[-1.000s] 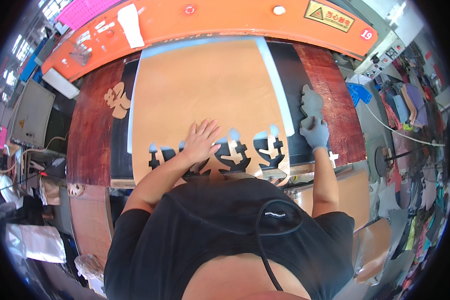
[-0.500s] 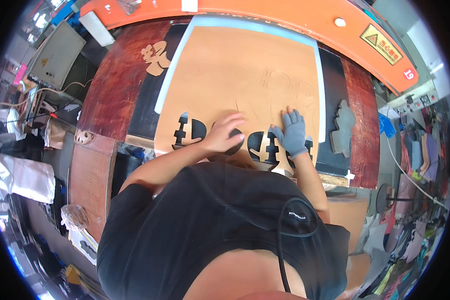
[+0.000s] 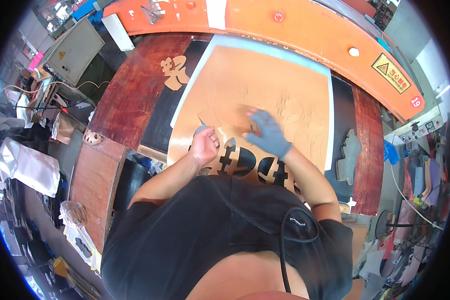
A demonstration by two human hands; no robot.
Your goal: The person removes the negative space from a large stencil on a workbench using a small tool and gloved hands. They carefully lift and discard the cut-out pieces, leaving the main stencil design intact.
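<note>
A large tan sheet [image 3: 215, 75] lies before me, with several cut-out openings [image 3: 245, 162] along its near edge that show dark surface beneath. At the sheet's near left part, my bare left hand [image 3: 205, 145] is turned palm up with its fingers curled. A small grey pointed bit [image 3: 203, 122] shows beyond its fingertips; what the fingers hold is not clear. Over the middle of the sheet is my right hand [image 3: 269, 134], in a grey glove, fingers stretched and thumb apart, slightly blurred. It holds nothing visible. Faint cut outlines [image 3: 290, 107] mark the sheet past it.
An orange machine beam [image 3: 305, 35] spans the far side. Cut tan pieces [image 3: 176, 72] lie on the reddish board at left, and a grey figure-shaped piece [image 3: 349, 156] is at right. A brown side table [image 3: 97, 175] stands left, a grey cabinet [image 3: 75, 52] beyond it.
My left hand has moved left and turned palm up. My right hand has moved left from the sheet's right part toward its middle. The whole view has shifted, showing more of the machine beam.
</note>
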